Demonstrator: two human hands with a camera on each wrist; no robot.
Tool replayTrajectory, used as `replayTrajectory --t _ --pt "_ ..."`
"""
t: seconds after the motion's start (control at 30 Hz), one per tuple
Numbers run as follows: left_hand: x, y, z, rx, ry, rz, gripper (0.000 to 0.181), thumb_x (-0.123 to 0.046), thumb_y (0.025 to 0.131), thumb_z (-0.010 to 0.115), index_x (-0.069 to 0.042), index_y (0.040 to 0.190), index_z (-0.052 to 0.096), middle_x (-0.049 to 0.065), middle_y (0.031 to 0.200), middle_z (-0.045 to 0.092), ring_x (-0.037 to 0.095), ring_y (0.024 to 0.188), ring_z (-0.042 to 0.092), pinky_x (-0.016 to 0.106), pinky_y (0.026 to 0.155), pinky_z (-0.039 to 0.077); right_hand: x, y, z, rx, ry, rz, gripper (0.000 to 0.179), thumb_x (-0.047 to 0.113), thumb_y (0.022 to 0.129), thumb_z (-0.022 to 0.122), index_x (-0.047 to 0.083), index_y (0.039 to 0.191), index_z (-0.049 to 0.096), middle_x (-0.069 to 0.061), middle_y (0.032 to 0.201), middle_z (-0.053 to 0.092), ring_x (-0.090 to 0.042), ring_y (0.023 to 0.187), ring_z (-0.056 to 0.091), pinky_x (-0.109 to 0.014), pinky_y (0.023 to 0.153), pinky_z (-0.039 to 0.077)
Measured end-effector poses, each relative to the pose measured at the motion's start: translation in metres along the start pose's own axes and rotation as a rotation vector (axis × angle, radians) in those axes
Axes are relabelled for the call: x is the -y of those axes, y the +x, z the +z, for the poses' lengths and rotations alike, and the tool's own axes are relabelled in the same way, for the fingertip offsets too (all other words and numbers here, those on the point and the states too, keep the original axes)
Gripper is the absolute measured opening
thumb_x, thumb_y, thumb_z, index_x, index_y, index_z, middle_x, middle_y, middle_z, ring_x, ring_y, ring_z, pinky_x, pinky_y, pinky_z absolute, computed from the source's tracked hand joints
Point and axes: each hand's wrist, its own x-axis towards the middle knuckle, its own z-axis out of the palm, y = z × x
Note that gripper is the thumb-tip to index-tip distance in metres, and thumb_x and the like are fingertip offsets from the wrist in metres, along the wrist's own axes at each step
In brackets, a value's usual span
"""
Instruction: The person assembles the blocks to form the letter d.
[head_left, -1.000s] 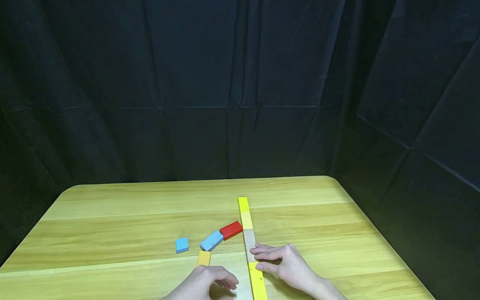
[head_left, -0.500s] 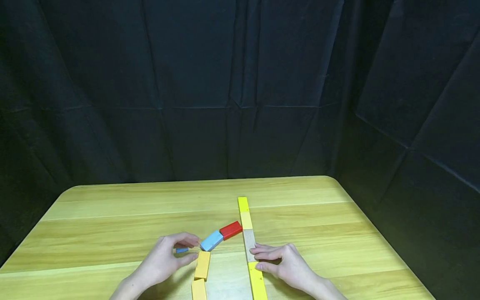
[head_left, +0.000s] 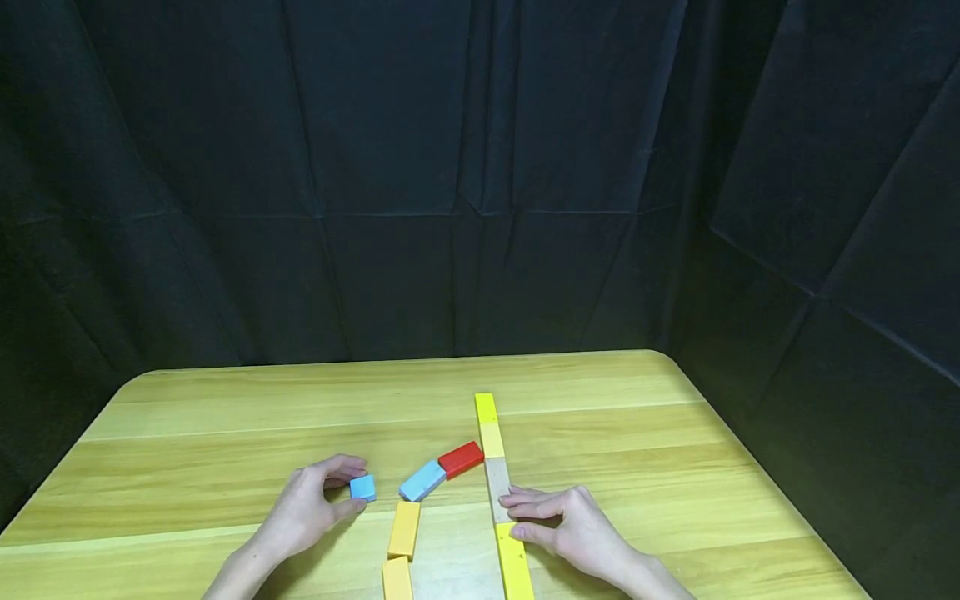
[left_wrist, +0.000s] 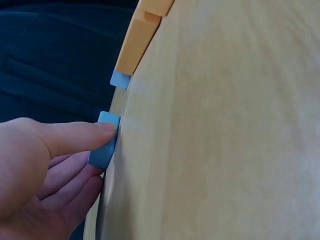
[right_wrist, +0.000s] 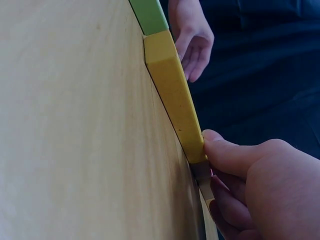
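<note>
My left hand [head_left: 303, 508] is at a small square blue block [head_left: 363, 487], left of the other blocks, pinching it between thumb and fingers. In the left wrist view the thumb lies along the near side of that block [left_wrist: 104, 140], and the fingers are on the opposite side. My right hand [head_left: 566, 533] rests against a straight row, with fingertips on a grey block [head_left: 498, 490] and the thumb at the end of a long yellow block [head_left: 514, 562]. A red block [head_left: 461, 460] and a longer blue block [head_left: 422, 481] lie angled off the row.
Two orange blocks, the nearer one [head_left: 397, 578] at the frame's bottom, continue the bend toward me. A pale yellow block [head_left: 492, 441] and a bright yellow one [head_left: 486, 408] form the row's far end. A green block [right_wrist: 150, 15] adjoins the yellow. Dark curtains [head_left: 390, 208] surround the wooden table.
My left hand has moved from beside the near orange blocks, up and left, to the small blue block, and now grips it. The right hand has stayed in place.
</note>
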Motion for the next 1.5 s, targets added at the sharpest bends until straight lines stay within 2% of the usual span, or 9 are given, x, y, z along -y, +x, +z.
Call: replayTrajectory --t 0.17,0.67,1.03,1.27,1.5 --pt "0.004 0.0 0.0 0.006 -0.013 -0.012 0.041 -0.005 0.081 0.081 -0.004 0.119 0.067 -0.001 0.108 0.073 0.02 0.103 0.067 0.03 0.092 0.056 0.001 0.0 0.0 0.004 -0.003 -0.005 0.032 0.04 0.087 0.075 0.017 0.11 0.079 0.015 0.121 0.07 -0.015 0.122 0.062 -0.022 0.105 0.045" --pt "0.003 0.001 0.001 0.012 -0.011 -0.033 0.042 -0.006 0.08 0.081 -0.004 0.119 0.067 -0.001 0.109 0.072 0.019 0.103 0.067 0.03 0.092 0.056 0.0 -0.001 -0.001 0.017 0.003 0.012 0.034 0.044 0.088 0.073 0.019 0.111 0.078 0.016 0.122 0.069 -0.015 0.124 0.062 -0.022 0.105 0.044" --pt "-0.012 -0.001 0.012 -0.043 0.002 -0.002 0.04 -0.009 0.077 0.085 -0.008 0.114 0.07 -0.004 0.102 0.073 0.016 0.096 0.069 0.028 0.087 0.057 -0.001 0.0 -0.001 0.016 -0.005 0.003 0.033 0.043 0.088 0.073 0.02 0.111 0.078 0.016 0.122 0.07 -0.014 0.123 0.062 -0.022 0.104 0.046" --pt "-0.026 -0.005 0.02 -0.035 -0.028 0.035 0.039 -0.014 0.076 0.087 -0.012 0.111 0.071 -0.008 0.099 0.072 0.014 0.094 0.069 0.03 0.087 0.058 0.0 -0.001 -0.002 0.019 -0.009 0.009 0.032 0.044 0.088 0.073 0.021 0.111 0.078 0.016 0.123 0.069 -0.014 0.123 0.062 -0.022 0.104 0.045" --pt "-0.032 -0.01 0.027 -0.026 -0.029 0.09 0.034 -0.018 0.077 0.087 -0.017 0.107 0.071 -0.013 0.096 0.071 0.011 0.092 0.07 0.033 0.089 0.058 0.0 0.0 -0.001 0.014 -0.007 0.009 0.032 0.043 0.088 0.073 0.021 0.111 0.078 0.016 0.122 0.069 -0.014 0.123 0.062 -0.022 0.104 0.045"
